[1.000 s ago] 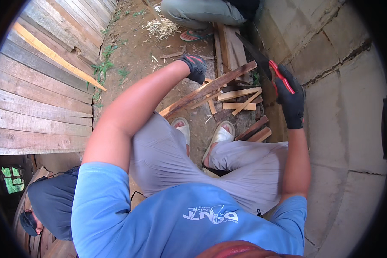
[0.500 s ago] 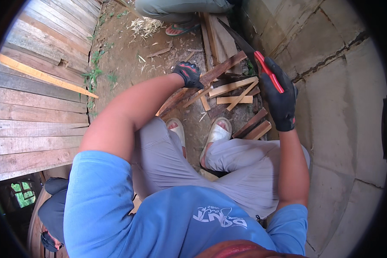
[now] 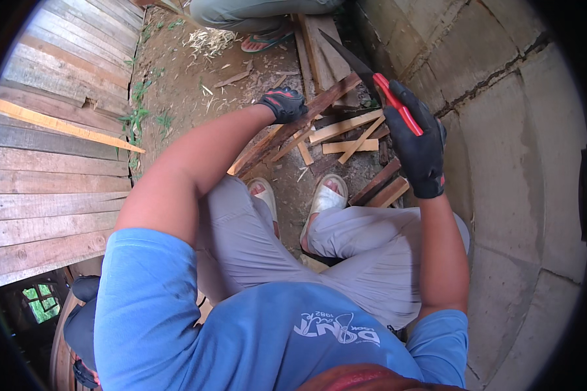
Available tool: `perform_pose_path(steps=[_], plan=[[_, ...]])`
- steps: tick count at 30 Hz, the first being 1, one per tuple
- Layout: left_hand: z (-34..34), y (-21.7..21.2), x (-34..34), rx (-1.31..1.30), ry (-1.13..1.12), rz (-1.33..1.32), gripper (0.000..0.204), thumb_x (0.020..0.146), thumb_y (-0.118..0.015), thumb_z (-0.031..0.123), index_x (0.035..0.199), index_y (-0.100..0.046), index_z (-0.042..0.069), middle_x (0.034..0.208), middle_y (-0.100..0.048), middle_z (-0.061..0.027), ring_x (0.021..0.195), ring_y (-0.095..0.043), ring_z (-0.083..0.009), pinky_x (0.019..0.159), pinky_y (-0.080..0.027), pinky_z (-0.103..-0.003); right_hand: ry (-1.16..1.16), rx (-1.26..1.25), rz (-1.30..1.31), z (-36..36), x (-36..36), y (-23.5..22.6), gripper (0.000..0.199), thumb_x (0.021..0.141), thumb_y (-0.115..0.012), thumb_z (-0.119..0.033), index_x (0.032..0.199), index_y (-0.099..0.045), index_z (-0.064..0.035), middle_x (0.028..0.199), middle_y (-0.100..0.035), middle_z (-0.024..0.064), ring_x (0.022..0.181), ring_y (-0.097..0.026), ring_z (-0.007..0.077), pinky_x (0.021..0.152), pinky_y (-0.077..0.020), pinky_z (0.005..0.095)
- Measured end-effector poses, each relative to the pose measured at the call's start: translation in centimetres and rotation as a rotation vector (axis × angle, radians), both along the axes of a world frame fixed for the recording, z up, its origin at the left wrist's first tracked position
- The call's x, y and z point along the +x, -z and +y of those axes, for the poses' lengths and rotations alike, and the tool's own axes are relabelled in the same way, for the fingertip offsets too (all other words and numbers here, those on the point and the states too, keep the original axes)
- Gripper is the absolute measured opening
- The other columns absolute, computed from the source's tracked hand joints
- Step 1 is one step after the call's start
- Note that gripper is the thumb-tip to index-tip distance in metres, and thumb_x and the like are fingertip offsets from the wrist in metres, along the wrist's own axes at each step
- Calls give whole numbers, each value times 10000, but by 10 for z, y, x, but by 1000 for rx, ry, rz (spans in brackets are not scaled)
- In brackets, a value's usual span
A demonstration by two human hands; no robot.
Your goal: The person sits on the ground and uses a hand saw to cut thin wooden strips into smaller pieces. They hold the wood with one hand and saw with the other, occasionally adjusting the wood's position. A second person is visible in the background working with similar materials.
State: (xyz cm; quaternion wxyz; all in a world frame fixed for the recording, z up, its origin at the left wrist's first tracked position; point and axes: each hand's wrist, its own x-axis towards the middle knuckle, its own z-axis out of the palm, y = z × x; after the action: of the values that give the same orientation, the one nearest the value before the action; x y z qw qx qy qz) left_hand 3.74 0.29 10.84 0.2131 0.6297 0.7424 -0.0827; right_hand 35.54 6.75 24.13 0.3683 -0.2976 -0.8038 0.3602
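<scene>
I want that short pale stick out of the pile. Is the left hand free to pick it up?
Probably not yet: the left hand is closed on the long plank, though the pale stick lies uncovered just beside it.

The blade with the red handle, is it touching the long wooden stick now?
No, the blade in the right hand is raised above the long stick, apart from it.

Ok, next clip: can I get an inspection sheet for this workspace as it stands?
Surface: bare dirt ground, some weeds.
Job's things: long wood strip lying slanted; red-handled knife, blade raised.
Clutter: split wood pieces and chips beside the strip.
Hands: left hand, gloved, gripping the strip; right hand, gloved, closed on the knife.
Cables: nothing seen.
Surroundings: plank wall to the left, concrete blocks to the right, another person's foot ahead.
</scene>
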Motion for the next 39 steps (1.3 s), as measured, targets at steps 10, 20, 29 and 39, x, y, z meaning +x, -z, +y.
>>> perform_pose_path(steps=[10,20,29,39], plan=[[7,-18,-29,101,-215,-317,509,1037,-537,462,952,-772,18,869,-785,-144,831,-755,-324,858,-556,-457,21,82,-11,7,2,5,388,975,-732,-151,1350,-718,-52,1281,-761,172,1117,-760,303,963,-573,387],[-4,-18,-60,-34,-441,190,712,889,-736,474,1448,-619,49,1448,-651,-231,1326,-639,-394,1087,-527,-476,15,28,-44,8,1,6,390,976,-731,-174,1345,-713,-51,1272,-759,170,1146,-747,306,978,-562,397],[11,-8,-26,28,-38,-74,824,876,-770,550,1502,-572,53,1492,-631,-208,1381,-601,-373,1154,-482,-452,34,-20,-60,9,2,3,397,983,-720,-192,1358,-707,-63,1281,-754,165,1152,-741,316,1003,-549,401],[40,-18,-4,-10,129,14,442,914,-729,455,1213,-777,134,1160,-762,-202,1127,-716,-390,964,-553,-493,66,73,-91,15,6,5,414,994,-694,-249,1363,-704,-61,1274,-752,168,1099,-746,331,997,-543,421]])
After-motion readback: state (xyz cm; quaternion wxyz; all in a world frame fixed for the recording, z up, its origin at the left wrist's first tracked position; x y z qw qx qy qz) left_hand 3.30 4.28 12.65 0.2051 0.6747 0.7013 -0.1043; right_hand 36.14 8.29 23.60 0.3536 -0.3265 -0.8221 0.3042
